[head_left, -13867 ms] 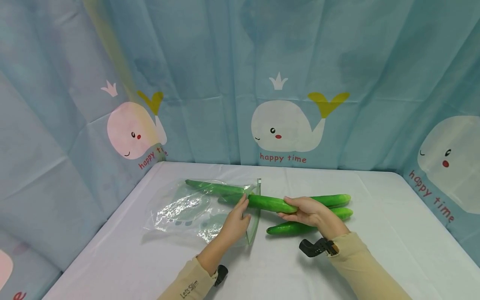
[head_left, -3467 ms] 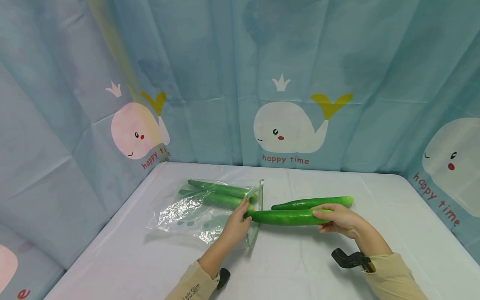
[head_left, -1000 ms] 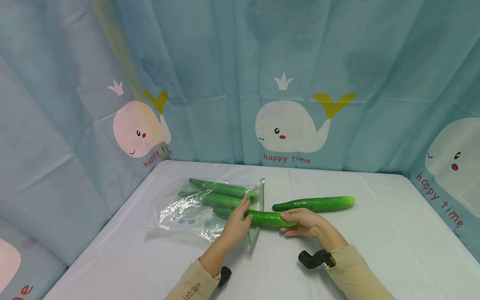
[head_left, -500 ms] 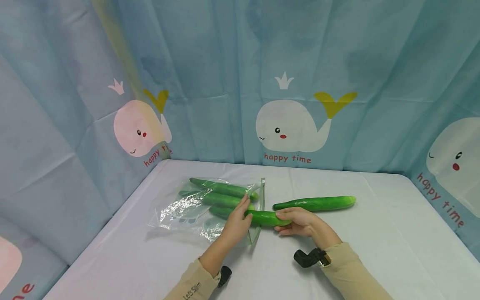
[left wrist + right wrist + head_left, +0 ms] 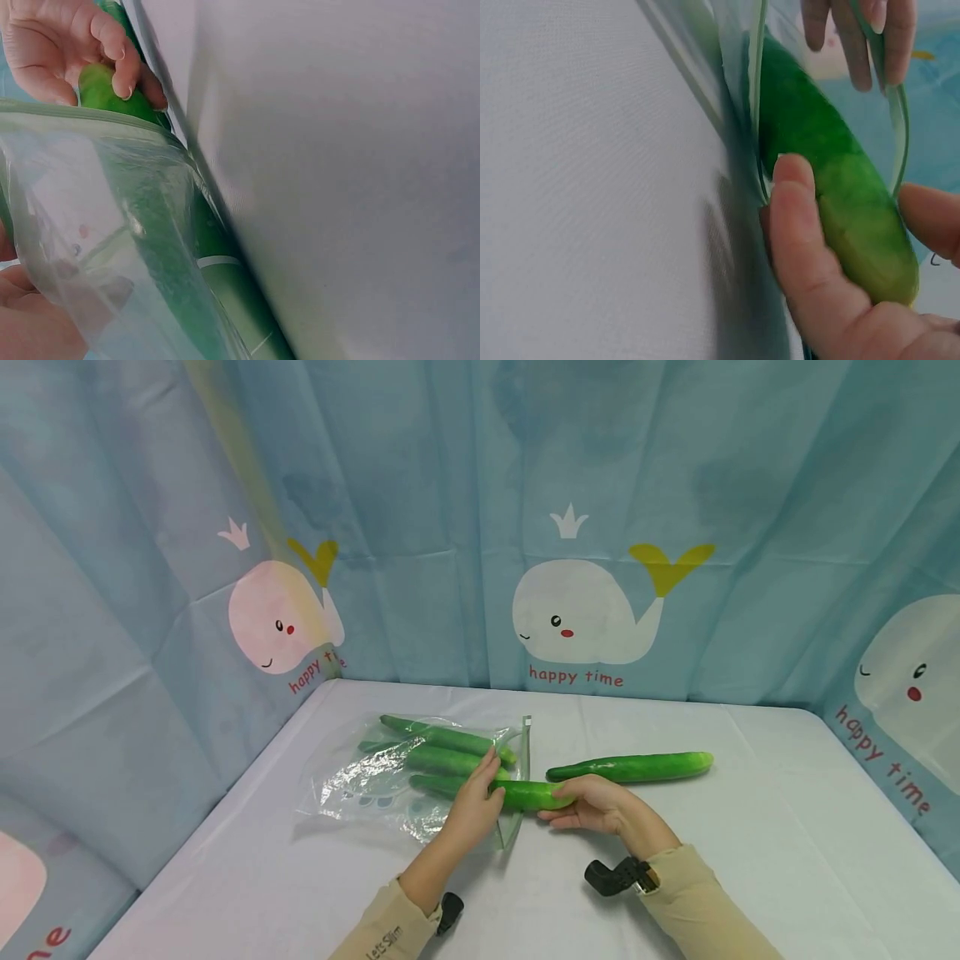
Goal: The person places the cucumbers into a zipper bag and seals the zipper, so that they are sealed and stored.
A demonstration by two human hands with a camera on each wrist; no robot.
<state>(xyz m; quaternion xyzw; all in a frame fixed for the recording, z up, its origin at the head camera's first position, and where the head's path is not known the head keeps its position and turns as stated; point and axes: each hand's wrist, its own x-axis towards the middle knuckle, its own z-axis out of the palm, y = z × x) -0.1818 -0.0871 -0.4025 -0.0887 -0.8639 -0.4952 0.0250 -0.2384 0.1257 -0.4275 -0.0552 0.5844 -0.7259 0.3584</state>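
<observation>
Right hand (image 5: pixel 600 803) pinches the likely stiff, slick cucumber (image 5: pixel 525 795) suitably by its pale end; left hand (image 5: pixel 475 803) touches the bag (image 5: pixel 337 781), fingers extended.

The bag (image 5: pixel 333 789) (cucumbers (image 5: pixel 450 739) inside) lies left of another cucumber (image 5: pixel 630 767).

In the head view (image 5: pixel 480 485) the light is soft and even, and only weak shadows fall on the table (image 5: pixel 750 827). White glare sits on the plastic bag (image 5: pixel 375 797). Both wrist views are dimmer and slightly blurred; in the right one, a dark shadow lies beside the right hand (image 5: pixel 840 300).
</observation>
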